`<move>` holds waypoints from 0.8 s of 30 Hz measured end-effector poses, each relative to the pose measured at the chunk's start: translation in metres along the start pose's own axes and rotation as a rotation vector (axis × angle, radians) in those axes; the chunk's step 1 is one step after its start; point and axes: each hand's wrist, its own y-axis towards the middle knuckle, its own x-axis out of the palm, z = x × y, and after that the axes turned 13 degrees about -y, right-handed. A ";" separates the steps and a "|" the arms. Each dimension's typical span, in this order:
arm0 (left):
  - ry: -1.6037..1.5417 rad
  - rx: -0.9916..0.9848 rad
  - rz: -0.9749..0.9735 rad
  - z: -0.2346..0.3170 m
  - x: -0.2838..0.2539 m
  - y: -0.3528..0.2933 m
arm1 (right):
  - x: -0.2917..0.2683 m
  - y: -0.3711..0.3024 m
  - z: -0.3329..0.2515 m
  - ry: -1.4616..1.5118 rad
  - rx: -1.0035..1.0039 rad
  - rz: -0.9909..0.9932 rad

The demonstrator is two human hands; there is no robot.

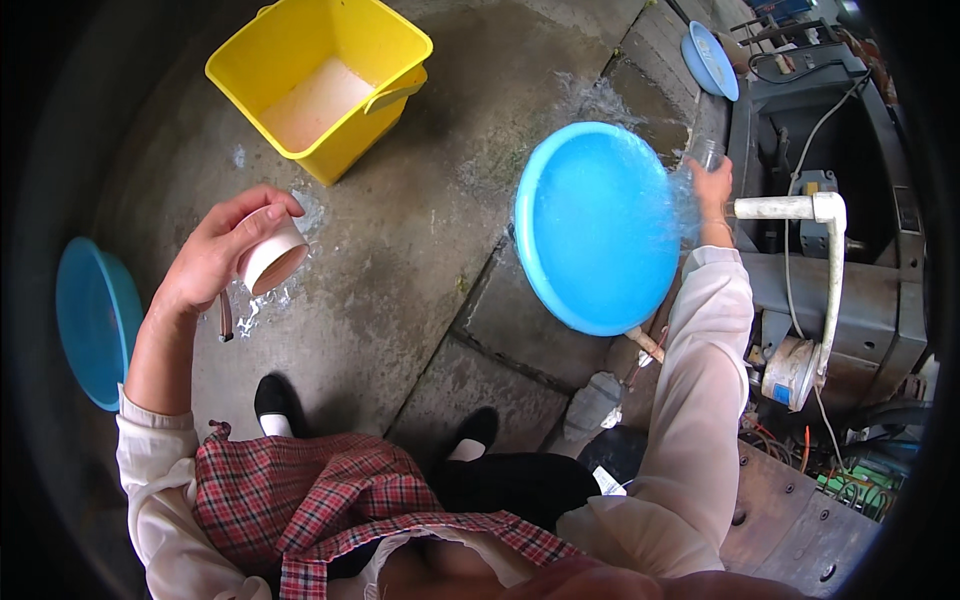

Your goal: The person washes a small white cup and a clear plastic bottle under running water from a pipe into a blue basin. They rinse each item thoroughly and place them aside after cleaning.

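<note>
My left hand (212, 245) grips a small round white cup (280, 256) over the concrete floor, its mouth tilted toward me. A short dark piece with a pale edge (226, 318) hangs below that hand; whether it joins the cup I cannot tell. At arm's length on the right, my right hand (712, 190) is closed around a clear jar (706, 152), partly blurred. Water splashes between the jar and the large blue basin (532, 230) to its left. The yellow bucket (350, 143), ahead of my left hand, holds pale pinkish stuff at the bottom.
Another blue basin (95, 320) stands at the far left. A smaller one (710, 62) sits at the upper right. Grey machinery (840, 290) with a white pipe (775, 207) lines the right side. A crumpled clear bottle (592, 405) lies near my feet. Wet patches mark the floor.
</note>
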 end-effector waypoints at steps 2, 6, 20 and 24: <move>0.011 -0.001 -0.012 0.001 0.004 0.003 | 0.004 0.009 0.015 0.152 0.199 -0.126; 0.038 0.001 -0.004 0.005 0.007 0.003 | -0.004 -0.010 0.027 0.682 0.393 -0.605; 0.081 0.080 -0.120 0.010 0.022 0.001 | -0.047 -0.115 0.035 0.905 0.355 -0.232; 0.085 0.104 -0.116 0.007 0.017 -0.004 | -0.037 -0.120 0.026 0.875 0.295 -0.227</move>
